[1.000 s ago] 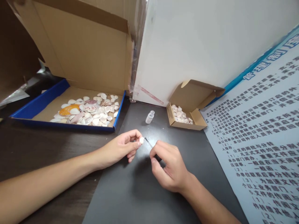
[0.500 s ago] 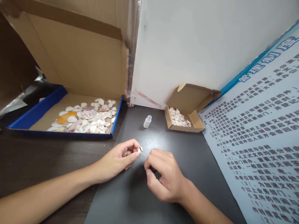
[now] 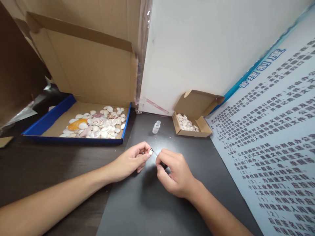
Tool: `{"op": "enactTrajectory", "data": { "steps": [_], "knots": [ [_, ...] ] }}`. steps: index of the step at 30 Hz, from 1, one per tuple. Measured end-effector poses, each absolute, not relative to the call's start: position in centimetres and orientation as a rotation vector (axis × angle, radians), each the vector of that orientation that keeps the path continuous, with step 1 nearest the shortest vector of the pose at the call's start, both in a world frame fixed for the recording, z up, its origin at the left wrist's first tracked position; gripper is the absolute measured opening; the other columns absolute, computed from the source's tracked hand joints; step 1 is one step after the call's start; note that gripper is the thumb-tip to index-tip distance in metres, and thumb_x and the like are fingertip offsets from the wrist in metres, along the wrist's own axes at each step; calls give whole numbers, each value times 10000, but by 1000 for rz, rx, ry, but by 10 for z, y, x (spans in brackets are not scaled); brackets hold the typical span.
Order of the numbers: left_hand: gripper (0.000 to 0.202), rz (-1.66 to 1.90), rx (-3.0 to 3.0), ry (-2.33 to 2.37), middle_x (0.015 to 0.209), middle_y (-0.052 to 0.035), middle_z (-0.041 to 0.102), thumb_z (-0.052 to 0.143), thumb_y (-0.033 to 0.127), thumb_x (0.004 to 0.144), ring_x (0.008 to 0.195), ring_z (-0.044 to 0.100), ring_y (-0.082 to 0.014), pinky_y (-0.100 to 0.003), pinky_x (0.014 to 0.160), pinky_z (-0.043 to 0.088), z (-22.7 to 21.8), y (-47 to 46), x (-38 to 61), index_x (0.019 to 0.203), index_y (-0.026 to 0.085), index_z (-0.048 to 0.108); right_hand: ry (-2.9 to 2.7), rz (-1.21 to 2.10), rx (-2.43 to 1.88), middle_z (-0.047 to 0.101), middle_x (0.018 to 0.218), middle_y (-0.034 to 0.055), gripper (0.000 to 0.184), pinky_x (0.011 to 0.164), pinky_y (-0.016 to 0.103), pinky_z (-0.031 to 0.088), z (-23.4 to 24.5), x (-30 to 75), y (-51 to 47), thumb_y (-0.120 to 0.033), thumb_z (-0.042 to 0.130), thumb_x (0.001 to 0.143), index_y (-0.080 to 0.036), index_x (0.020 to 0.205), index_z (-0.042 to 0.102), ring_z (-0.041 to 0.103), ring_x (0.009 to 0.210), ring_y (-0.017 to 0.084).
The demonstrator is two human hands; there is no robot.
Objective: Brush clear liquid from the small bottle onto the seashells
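Observation:
My left hand (image 3: 133,160) pinches a small white shell (image 3: 150,152) between thumb and fingertips just above the dark mat (image 3: 147,203). My right hand (image 3: 172,173) is closed round a thin black brush (image 3: 157,157), whose tip touches the shell. A small clear bottle (image 3: 156,127) stands uncapped on the mat a little beyond both hands.
A wide cardboard box with a blue rim (image 3: 44,119) holds several loose shells (image 3: 98,126) at the back left. A small cardboard box (image 3: 194,113) with several white shells sits at the back right. A white board stands behind, and a printed poster (image 3: 270,147) covers the right side.
Both hands have stayed together over the mat, with the brush tip working at the shell. The view has shifted slightly to the left and down.

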State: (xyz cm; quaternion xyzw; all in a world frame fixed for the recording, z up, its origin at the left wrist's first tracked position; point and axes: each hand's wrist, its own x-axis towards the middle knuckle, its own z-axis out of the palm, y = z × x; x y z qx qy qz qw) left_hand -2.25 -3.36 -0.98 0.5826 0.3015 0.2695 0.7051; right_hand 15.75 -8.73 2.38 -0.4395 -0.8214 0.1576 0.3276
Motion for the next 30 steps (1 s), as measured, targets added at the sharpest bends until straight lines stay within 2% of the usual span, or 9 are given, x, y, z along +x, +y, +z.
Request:
{"op": "enactTrajectory", "data": {
  "steps": [7, 16, 22, 27, 30],
  "knots": [
    [228, 594, 1159, 629, 525, 95, 393, 583, 380, 886, 461, 349, -63, -200, 482, 378, -12, -30, -24, 880, 188, 460, -2128, 419, -1101, 448, 631, -14, 98, 550, 256, 299, 22, 167, -85, -129, 448, 770, -194, 697, 451, 381, 556, 119],
    [206, 631, 1154, 637, 582, 89, 399, 618, 329, 863, 473, 342, -49, -192, 475, 390, -10, -31, -23, 848, 182, 474, -2125, 472, -1030, 442, 632, -16, 86, 542, 255, 289, 18, 166, -89, -135, 444, 764, -197, 705, 449, 374, 551, 118],
    [161, 622, 1139, 648, 553, 91, 398, 602, 295, 869, 471, 358, -53, -186, 479, 392, -11, -30, -23, 859, 188, 482, -2099, 511, -1230, 471, 664, -11, 79, 569, 254, 304, 18, 167, -87, -150, 457, 789, -193, 724, 465, 406, 582, 119],
    [137, 636, 1037, 724, 593, 56, 485, 598, 265, 845, 552, 454, -79, -195, 521, 432, -2, -32, -22, 859, 184, 489, -2161, 579, -1115, 474, 688, -11, 49, 577, 250, 315, 20, 167, -89, -152, 463, 759, -194, 739, 478, 409, 588, 118],
    [171, 611, 980, 740, 589, 37, 535, 623, 271, 811, 556, 485, -90, -191, 509, 423, 3, -31, -23, 852, 186, 479, -2164, 604, -1246, 480, 708, -11, 51, 580, 249, 313, 18, 166, -89, -151, 469, 771, -194, 760, 495, 421, 597, 117]
  ]
}}
